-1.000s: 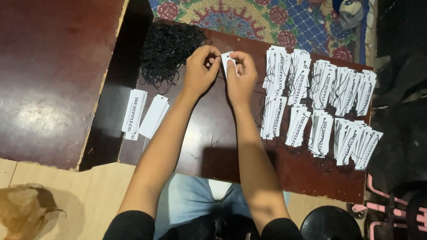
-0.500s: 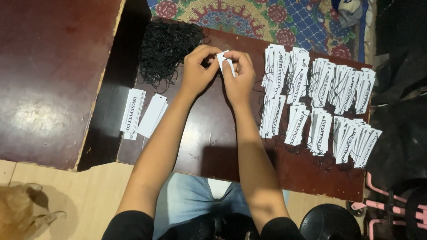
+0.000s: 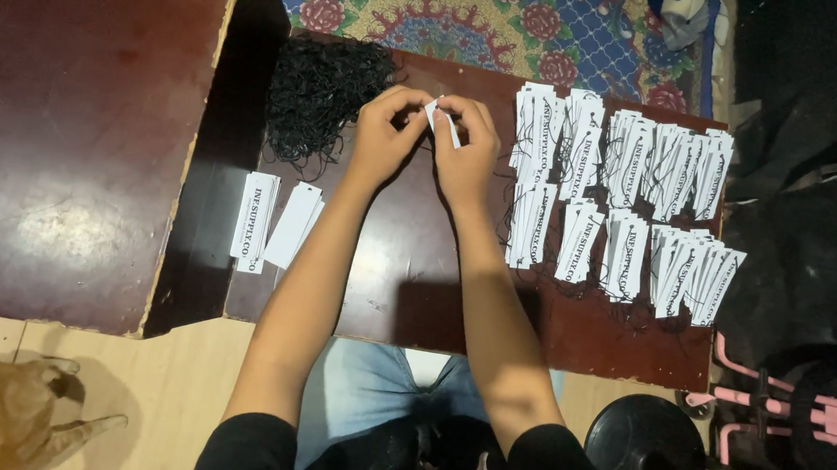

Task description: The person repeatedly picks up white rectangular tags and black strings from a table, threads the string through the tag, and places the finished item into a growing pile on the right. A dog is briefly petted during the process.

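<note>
Together over the dark brown wooden surface (image 3: 407, 264), both hands pinch one small white paper tag (image 3: 442, 122) between their fingertips, the left hand (image 3: 386, 135) on its left side and the right hand (image 3: 465, 155) on its right, so the two hands touch around it. The tag stands slightly tilted, above the surface rather than lying on it. Just left of the hands lies a tangled heap of thin black string loops (image 3: 320, 96). Near the left forearm, two small stacks of white rectangular tags (image 3: 274, 222) rest at the surface's edge. To the right, many bundles of white tags with black strings (image 3: 623, 195) lie in two rows. A patterned rug with red flowers (image 3: 512, 21) shows beyond the surface, and an orange cat (image 3: 8, 412) sits on the pale floor at lower left.
</note>
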